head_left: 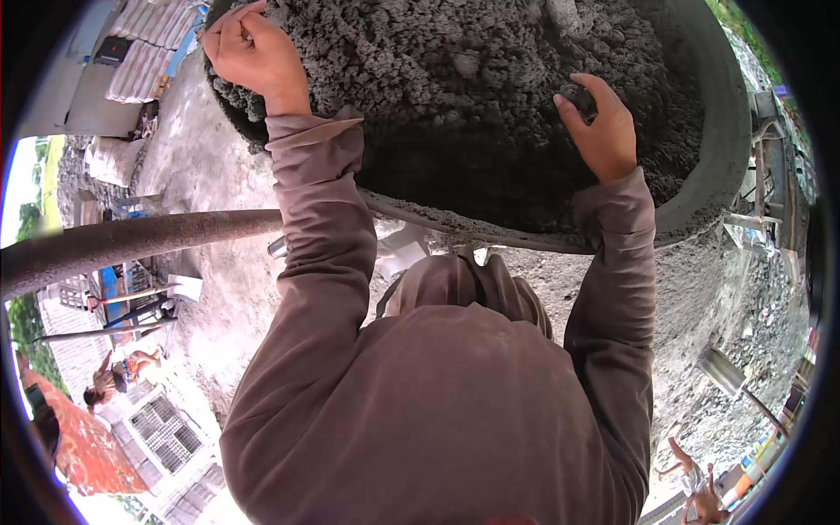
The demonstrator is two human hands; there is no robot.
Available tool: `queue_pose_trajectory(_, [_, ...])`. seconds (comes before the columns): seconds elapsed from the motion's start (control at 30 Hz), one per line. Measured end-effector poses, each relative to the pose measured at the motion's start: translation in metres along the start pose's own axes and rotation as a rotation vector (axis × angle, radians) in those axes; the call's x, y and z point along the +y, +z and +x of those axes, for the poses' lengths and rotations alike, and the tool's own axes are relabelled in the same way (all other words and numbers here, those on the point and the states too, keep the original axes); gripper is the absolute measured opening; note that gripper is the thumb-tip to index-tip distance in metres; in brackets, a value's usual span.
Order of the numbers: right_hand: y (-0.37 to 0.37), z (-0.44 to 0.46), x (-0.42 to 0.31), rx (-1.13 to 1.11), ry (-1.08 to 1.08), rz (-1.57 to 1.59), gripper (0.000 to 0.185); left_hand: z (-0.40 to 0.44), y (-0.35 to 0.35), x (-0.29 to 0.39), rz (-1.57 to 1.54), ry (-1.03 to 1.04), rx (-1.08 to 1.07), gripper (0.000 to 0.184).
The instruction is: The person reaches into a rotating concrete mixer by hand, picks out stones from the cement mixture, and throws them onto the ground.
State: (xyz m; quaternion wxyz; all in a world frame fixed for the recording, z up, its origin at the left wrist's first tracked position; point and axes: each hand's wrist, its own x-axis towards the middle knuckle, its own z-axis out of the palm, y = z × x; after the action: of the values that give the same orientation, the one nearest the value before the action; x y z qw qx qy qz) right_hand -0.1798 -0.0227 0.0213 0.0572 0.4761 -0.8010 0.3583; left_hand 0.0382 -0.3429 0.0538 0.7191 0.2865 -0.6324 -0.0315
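A large round metal drum or pan, its rim (731,114) coated in grey, holds a heap of crumbly wet concrete mix (437,79). Over its left side is my left hand (255,54), fingers curled in, with nothing visible in them. My right hand (604,127) hovers at the right part of the mix, thumb and forefinger bent around a small dark grey lump (577,98) that looks like mix or stone. The other fingers of that hand are hidden. Both forearms reach across the near rim.
A thick rusty pipe (140,241) runs in from the left to the drum. Stacked sacks (153,39) stand upper left. A shovel (722,372) lies on the right ground. Two other people (118,378) are at lower left and lower right (700,490). Hollow blocks (166,433) lie lower left.
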Motion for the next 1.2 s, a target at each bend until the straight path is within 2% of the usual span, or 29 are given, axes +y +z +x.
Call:
queue_pose_trajectory(0.1, [-0.004, -0.001, -0.008, 0.055, 0.036, 0.031, 0.035, 0.015, -0.014, 0.005, -0.015, 0.082, 0.077, 0.025])
queue_pose_trajectory(0.13, [-0.003, -0.001, -0.007, 0.142, -0.014, 0.055, 0.034, 0.019, -0.019, 0.012, -0.062, 0.027, 0.105, 0.026])
queue_pose_trajectory(0.27, [-0.009, -0.003, -0.009, 0.378, -0.142, 0.044, 0.031, 0.029, -0.03, 0.025, -0.136, 0.048, 0.171, 0.028])
queue_pose_trajectory(0.37, [-0.017, -0.005, -0.017, 0.496, -0.206, -0.007, 0.029, 0.035, -0.035, 0.04, -0.168, 0.076, 0.032, 0.018])
queue_pose_trajectory(0.43, [-0.02, -0.005, -0.017, 0.53, -0.238, 0.033, 0.029, 0.034, -0.035, 0.056, -0.124, 0.07, 0.03, 0.018])
queue_pose_trajectory(0.5, [-0.026, -0.006, -0.016, 0.605, -0.241, 0.024, 0.028, 0.037, -0.033, 0.064, -0.256, 0.023, 0.037, 0.017])
queue_pose_trajectory(0.57, [-0.032, -0.006, -0.012, 0.621, -0.234, 0.018, 0.027, 0.041, -0.037, 0.075, -0.24, 0.055, 0.027, 0.018])
queue_pose_trajectory(0.63, [-0.035, -0.007, -0.007, 0.696, -0.141, 0.188, 0.026, 0.042, -0.039, 0.081, -0.22, 0.09, 0.013, 0.018])
queue_pose_trajectory(0.7, [-0.04, -0.007, -0.005, 0.714, -0.17, 0.16, 0.026, 0.04, -0.038, 0.083, -0.28, -0.053, -0.098, 0.02])
queue_pose_trajectory(0.77, [-0.044, -0.008, -0.005, 0.702, -0.111, 0.085, 0.026, 0.039, -0.033, 0.084, -0.296, -0.013, -0.115, 0.02])
queue_pose_trajectory(0.9, [-0.048, -0.006, -0.015, 0.681, -0.245, -0.005, 0.025, 0.036, -0.027, 0.089, -0.247, 0.045, -0.214, 0.019])
queue_pose_trajectory(1.03, [-0.051, -0.007, -0.02, 0.676, -0.217, 0.032, 0.025, 0.028, -0.011, 0.099, -0.242, 0.019, -0.34, 0.02])
queue_pose_trajectory(1.1, [-0.049, -0.007, -0.017, 0.662, -0.203, 0.048, 0.026, 0.025, -0.002, 0.105, -0.169, 0.02, -0.622, 0.017])
queue_pose_trajectory(1.13, [-0.049, -0.007, -0.019, 0.612, -0.213, 0.034, 0.026, 0.021, 0.005, 0.104, -0.173, 0.02, -0.629, 0.017])
queue_pose_trajectory(1.2, [-0.048, -0.005, -0.024, 0.551, -0.235, 0.047, 0.025, 0.01, 0.024, 0.093, -0.236, 0.054, -0.834, 0.013])
